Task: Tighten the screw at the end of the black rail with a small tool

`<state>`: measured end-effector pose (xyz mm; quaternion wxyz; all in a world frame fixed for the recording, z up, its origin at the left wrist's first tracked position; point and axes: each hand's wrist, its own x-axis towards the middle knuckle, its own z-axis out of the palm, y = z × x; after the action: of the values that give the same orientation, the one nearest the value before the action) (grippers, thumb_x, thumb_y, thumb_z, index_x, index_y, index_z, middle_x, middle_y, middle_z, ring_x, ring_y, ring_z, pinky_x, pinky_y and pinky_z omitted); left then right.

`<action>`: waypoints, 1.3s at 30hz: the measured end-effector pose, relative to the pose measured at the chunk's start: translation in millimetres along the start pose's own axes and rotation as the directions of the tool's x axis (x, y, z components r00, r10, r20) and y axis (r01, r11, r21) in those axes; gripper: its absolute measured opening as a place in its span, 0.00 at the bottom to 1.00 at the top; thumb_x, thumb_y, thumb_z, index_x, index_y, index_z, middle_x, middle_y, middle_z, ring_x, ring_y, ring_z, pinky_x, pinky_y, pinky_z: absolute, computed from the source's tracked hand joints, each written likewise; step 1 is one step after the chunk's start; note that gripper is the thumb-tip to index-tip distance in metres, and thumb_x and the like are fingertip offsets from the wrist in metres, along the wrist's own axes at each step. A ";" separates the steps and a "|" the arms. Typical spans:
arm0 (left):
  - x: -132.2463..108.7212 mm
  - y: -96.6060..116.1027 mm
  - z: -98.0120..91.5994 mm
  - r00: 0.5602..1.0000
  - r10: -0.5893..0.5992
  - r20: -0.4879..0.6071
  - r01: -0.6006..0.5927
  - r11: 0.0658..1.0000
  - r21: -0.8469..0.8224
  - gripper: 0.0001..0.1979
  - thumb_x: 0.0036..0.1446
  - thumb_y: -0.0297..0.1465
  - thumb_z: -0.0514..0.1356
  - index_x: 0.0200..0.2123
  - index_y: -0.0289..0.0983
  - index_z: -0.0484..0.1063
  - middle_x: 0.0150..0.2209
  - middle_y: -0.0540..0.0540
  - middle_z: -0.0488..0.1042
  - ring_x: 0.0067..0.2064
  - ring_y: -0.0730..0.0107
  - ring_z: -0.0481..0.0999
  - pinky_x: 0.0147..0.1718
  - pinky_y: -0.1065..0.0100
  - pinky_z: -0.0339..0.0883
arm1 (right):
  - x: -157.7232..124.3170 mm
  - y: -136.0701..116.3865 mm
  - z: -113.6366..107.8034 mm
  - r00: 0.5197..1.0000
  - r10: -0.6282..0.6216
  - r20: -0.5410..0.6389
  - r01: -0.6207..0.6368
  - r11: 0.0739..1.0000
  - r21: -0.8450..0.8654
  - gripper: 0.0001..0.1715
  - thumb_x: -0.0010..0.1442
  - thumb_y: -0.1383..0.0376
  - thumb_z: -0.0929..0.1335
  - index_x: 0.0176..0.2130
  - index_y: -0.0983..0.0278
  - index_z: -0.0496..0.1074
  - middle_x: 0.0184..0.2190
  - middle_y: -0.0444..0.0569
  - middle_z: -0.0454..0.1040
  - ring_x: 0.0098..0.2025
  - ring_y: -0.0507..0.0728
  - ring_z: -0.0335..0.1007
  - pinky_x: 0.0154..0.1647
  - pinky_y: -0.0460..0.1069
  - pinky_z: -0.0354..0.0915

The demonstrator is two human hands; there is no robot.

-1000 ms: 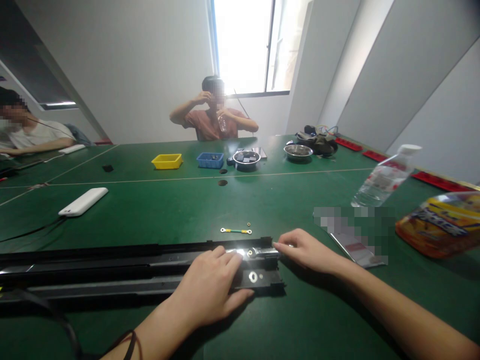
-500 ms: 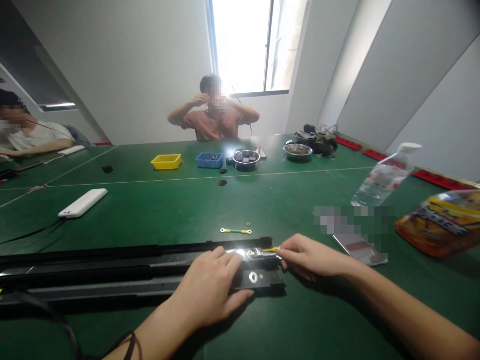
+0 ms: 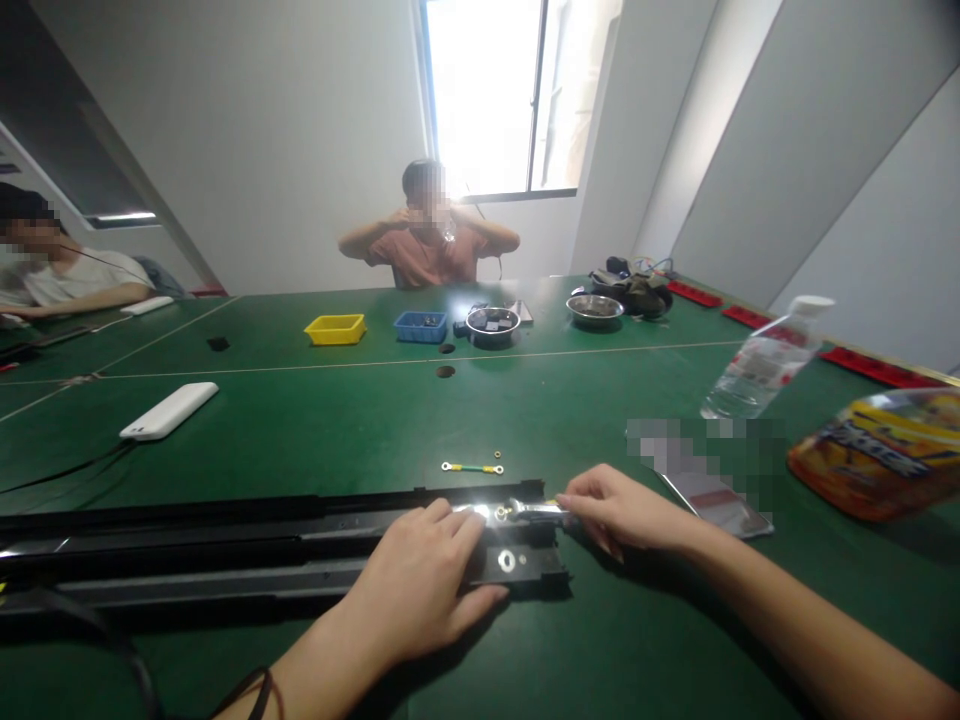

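Observation:
My left hand point(image 3: 420, 565) lies over the right end of a long black metal rail point(image 3: 352, 578). Its fingers press on the far channel and its thumb hooks the near edge, holding the rail. My right hand point(image 3: 611, 510) pinches a silver wrench point(image 3: 536, 511) at the rail's end, fingers closed round the handle. The wrench head sits at a small brass-coloured nut point(image 3: 502, 513) on the rail. Just beyond the rail lie a short green-and-yellow wire with ring terminals point(image 3: 472, 469) and a loose brass nut point(image 3: 497, 455).
Right of my hands are a phone point(image 3: 712, 495), a water bottle point(image 3: 765, 360) and an orange snack bag point(image 3: 885, 455). A white power bank point(image 3: 170, 411) lies left. Farther back stand yellow point(image 3: 334, 331) and blue point(image 3: 420, 328) trays and metal bowls point(image 3: 493, 336). Two people sit beyond.
The wrench in my right hand has turned slightly, and the yellow part by my fingers shows less. My left hand stays on the rail. The view has tilted a little.

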<state>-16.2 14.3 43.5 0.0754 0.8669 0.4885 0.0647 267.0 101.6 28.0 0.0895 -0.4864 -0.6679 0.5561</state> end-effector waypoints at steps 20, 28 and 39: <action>0.3 -0.1 0.0 1.000 0.001 0.003 -0.001 1.000 0.000 0.21 0.62 0.47 0.61 0.51 0.40 0.70 0.45 0.42 0.76 0.46 0.51 0.72 0.45 0.54 0.69 | 15.9 9.3 5.6 0.964 -0.204 -0.170 0.216 0.975 0.053 0.27 0.65 0.45 0.67 0.28 0.65 0.69 0.16 0.41 0.67 0.17 0.50 0.63 0.21 0.44 0.60; 1.2 -0.3 0.4 1.000 0.006 0.004 -0.006 1.000 0.002 0.21 0.62 0.47 0.61 0.51 0.41 0.70 0.45 0.42 0.76 0.47 0.51 0.72 0.46 0.53 0.69 | 15.3 9.0 9.9 0.971 -0.160 -0.179 0.161 0.987 -0.009 0.26 0.66 0.47 0.66 0.29 0.66 0.71 0.14 0.41 0.66 0.16 0.50 0.62 0.18 0.44 0.57; 0.4 -0.5 0.3 1.000 0.006 0.002 -0.006 1.000 -0.001 0.21 0.63 0.47 0.61 0.51 0.41 0.70 0.44 0.42 0.76 0.46 0.51 0.73 0.45 0.54 0.69 | 0.7 -3.4 10.4 0.992 -0.122 0.014 0.122 0.981 -0.152 0.27 0.68 0.49 0.64 0.27 0.65 0.69 0.15 0.43 0.67 0.16 0.50 0.62 0.16 0.43 0.54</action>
<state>-16.3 14.9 43.1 0.0760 0.8684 0.4857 0.0645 257.9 95.6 26.7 0.0844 -0.4488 -0.7373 0.4978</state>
